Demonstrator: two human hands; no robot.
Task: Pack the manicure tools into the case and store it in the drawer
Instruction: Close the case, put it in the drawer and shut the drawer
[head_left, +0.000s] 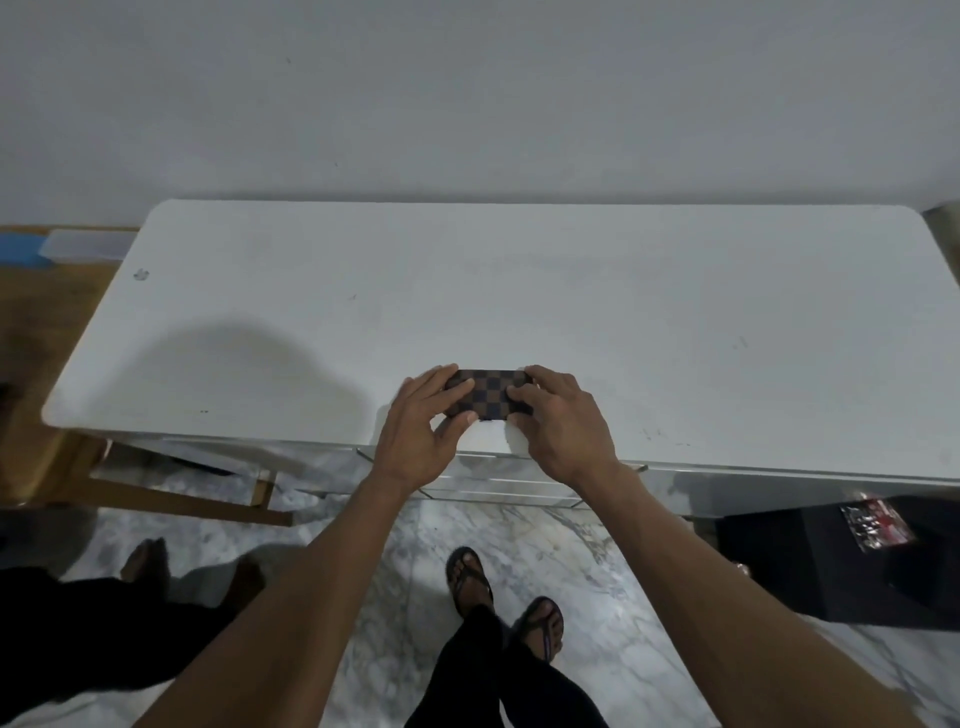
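Feet (506, 608) on marble floor (597, 561). Both hands, left (423, 423) and right (558, 423), grip the closed checkered case (488, 392) at the table (519, 291) front edge. Black box (841, 561) right.

The scene was dim and flat, with a grey-blue cast over the wall (467, 93) and the tabletop (623, 291). Light came from behind the person, to the right, throwing 1 broad soft shadow (244, 374) across the tabletop's front left part. The wide-angle lens bowed the tabletop's edges and stretched both forearms toward the bottom corners. Fine detail was soft throughout, and the marble floor (395, 587) showed pale sheen.
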